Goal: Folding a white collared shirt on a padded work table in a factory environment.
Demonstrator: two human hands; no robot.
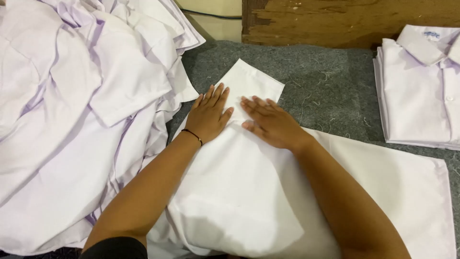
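Fig.: head view, looking down. Surface: grey felt-like mat [316,81] w/ loose threads scattered on it. Behind the mat, a worn wooden panel [350,21] and a pale wall strip w/ a dark cable [211,15] running across.

Hands: both arms reach fwd from the bottom edge, converging at centre. Left hand [209,115] lies flat, palm down, fingers straight and slightly spread, pressing on a white shirt [239,192]; thin dark band [192,135] at the wrist. Right hand [269,122] also flat, palm down, fingers extended and pointing left, tips just beside the left thumb. Neither hand is clenched or gripping; both simply rest open on the cloth.

Shirt: spread on the mat at centre, under both hands, reaching to the lower right corner; a folded part, prob. a sleeve [251,84], points up beyond the fingertips.

Count: 2 hands; 1 shirt under them; 1 loose heap [81,120] of white shirts at left, no. cannot be told, its edge touching the centre shirt; 1 neat stack [417,91] of folded shirts at right, collar on top, well apart from the hands.
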